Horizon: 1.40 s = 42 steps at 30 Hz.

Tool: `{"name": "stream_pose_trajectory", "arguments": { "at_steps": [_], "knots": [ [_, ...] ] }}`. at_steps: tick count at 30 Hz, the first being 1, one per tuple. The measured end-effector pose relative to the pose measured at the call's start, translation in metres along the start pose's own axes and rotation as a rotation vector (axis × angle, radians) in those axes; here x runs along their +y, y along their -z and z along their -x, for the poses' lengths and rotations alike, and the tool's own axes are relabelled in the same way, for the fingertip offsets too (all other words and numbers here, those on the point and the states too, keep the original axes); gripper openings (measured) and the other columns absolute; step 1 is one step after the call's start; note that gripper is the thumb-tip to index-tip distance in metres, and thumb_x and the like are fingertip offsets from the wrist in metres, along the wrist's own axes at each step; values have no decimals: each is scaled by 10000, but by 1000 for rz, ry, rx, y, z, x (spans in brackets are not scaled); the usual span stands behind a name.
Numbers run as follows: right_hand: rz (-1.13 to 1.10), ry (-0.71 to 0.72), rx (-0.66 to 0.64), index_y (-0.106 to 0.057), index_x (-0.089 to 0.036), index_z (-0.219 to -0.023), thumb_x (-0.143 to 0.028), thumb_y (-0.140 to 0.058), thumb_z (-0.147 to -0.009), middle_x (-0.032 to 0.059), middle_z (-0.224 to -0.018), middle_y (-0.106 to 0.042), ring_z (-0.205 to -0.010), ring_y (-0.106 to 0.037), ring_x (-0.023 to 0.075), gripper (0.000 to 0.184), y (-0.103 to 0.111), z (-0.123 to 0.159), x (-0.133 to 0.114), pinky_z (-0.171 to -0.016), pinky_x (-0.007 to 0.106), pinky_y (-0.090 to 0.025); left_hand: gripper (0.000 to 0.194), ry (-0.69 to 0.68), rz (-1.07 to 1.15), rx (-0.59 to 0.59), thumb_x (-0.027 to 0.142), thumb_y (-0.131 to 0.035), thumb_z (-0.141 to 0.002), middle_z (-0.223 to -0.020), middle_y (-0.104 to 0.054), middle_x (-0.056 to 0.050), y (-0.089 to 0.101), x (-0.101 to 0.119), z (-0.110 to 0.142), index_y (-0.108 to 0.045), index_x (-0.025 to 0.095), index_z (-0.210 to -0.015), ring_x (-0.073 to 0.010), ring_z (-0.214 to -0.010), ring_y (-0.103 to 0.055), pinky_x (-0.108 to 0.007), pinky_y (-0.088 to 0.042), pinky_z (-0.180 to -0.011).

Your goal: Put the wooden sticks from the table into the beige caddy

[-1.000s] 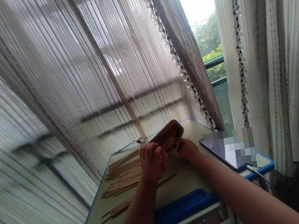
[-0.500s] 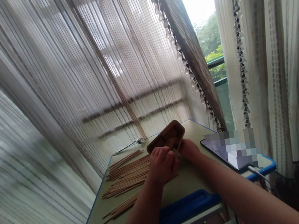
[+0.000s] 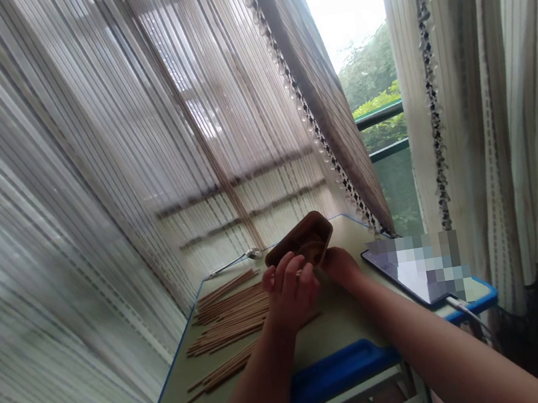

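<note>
A brown slotted chopstick holder (image 3: 298,232) is tilted above the far part of the table, its open side toward me. My right hand (image 3: 342,266) grips the holder's near right end, its fingers mostly hidden behind it. At the near long side, my left hand (image 3: 292,289) has bent fingers over the rim. A small pale bit shows between them, too small to name. Left of this hand, several wooden chopsticks (image 3: 234,304) lie in loose groups on the table, partly covered by my left forearm.
A metal spoon (image 3: 252,254) lies at the table's far left edge. On the right is a tablet (image 3: 406,275) with a white cable (image 3: 461,305) plugged in. A blue tray (image 3: 335,370) sits at the table's near edge. Striped curtains (image 3: 214,102) hang behind.
My left hand has turned and its fingers have lifted and spread somewhat over the rim. The holder has tipped slightly, showing less of its slotted base. My right hand keeps its grip.
</note>
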State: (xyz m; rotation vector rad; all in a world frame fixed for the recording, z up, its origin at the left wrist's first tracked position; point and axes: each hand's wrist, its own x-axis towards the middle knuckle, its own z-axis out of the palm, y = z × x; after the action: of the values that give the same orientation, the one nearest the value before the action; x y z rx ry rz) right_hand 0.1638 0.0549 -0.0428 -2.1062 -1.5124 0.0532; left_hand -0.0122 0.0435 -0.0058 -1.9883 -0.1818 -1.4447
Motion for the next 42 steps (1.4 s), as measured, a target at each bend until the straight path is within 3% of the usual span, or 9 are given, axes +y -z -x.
{"name": "stream_pose_trajectory", "arguments": {
  "at_steps": [6,12,15,21,27,32,42],
  "knots": [
    [-83,-41,31,-742,-138,-976,-432,-404,-924,177,-993,-716,-990,-666,266,451,1,0,2,-723,276,-450,174,127,-219,54,179,-604,-843,-1108,-693,-56,-5,-7,3,-628,227,-1008,-238,-1196,-555,-435,-141,-1079],
    [-94,-44,31,-741,-137,-968,-431,-430,-912,177,-988,-716,-980,-668,264,432,1,1,2,-721,279,-446,179,-10,-81,-24,149,-600,-839,-1062,-700,-54,-3,-7,4,-622,223,-1001,-206,-1119,-594,-388,-264,-1016],
    [-98,-48,36,-741,-148,-963,-431,-436,-908,168,-981,-720,-986,-667,261,419,0,0,2,-726,277,-445,240,-57,-97,-7,110,-627,-817,-1041,-699,-42,1,-6,3,-623,241,-1018,-199,-1105,-585,-378,-291,-984],
    [-127,-53,61,-745,-159,-951,-454,-404,-915,164,-990,-719,-973,-666,263,452,0,0,5,-734,293,-446,226,93,-209,99,164,-654,-808,-1056,-658,-75,5,-14,1,-615,236,-1019,-237,-1078,-560,-411,-324,-946],
    [-145,-54,45,-743,-155,-971,-445,-403,-915,174,-999,-715,-986,-662,263,450,2,1,4,-712,286,-439,226,298,46,56,116,-547,-848,-1042,-584,-104,-8,-19,7,-531,180,-1064,-203,-998,-566,-353,-474,-844],
    [-144,-62,39,-741,-154,-987,-442,-405,-916,175,-1007,-713,-990,-662,270,449,2,1,4,-688,284,-439,198,267,127,-48,92,-496,-866,-1011,-592,-75,-10,-20,11,-533,193,-1031,-174,-920,-580,-315,-500,-800],
    [-140,-64,51,-747,-156,-948,-429,-424,-911,163,-982,-721,-986,-665,263,424,4,3,4,-693,272,-434,183,291,165,-51,137,-492,-879,-990,-574,-65,-9,-17,10,-511,215,-1043,-170,-873,-578,-309,-514,-751]
  ]
}}
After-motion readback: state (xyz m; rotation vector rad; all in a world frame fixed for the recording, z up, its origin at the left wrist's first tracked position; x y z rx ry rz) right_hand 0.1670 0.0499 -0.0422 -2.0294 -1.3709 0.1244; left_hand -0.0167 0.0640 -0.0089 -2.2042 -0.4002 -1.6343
